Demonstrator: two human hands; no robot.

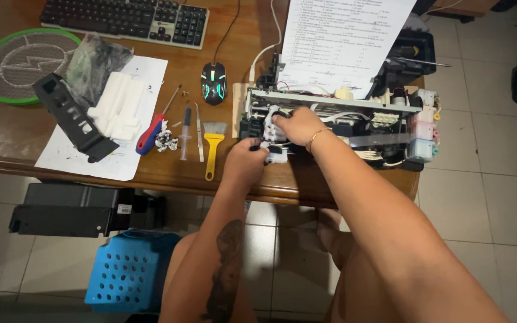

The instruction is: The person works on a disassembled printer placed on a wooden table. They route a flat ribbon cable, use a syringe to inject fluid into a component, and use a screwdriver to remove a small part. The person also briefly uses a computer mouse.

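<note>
Left hand (243, 162) curled around a small white-and-black part (275, 155) at the front left of the opened printer (336, 122); fingers closed on it, fingertips hidden behind the part. Right hand (297, 127) just above, fingers bent and pressed into the white mechanism at the printer's left end; thin bracelet (315, 137) at the wrist. Whether those fingers pinch anything: cannot tell.

Printer without cover, near the tabletop's front edge, toward its right end. Long axis parallel to that front edge; ink tanks (425, 133) at the right end, printed sheet (342, 42) standing up from the rear. Right forearm crossing the printer's front, hiding part of it.

Left of the hands, along the front edge: yellow-handled brush (213, 145), tweezers (198, 131), syringe (185, 133), red-and-blue screwdriver (154, 130), white foam blocks (118, 106) and a black bracket (73, 118) on a paper sheet (100, 157). Lit mouse (213, 82) behind the brush; keyboard (124, 19) at the rear edge; green racket-shaped swatter (16, 63) at the left edge.
</note>
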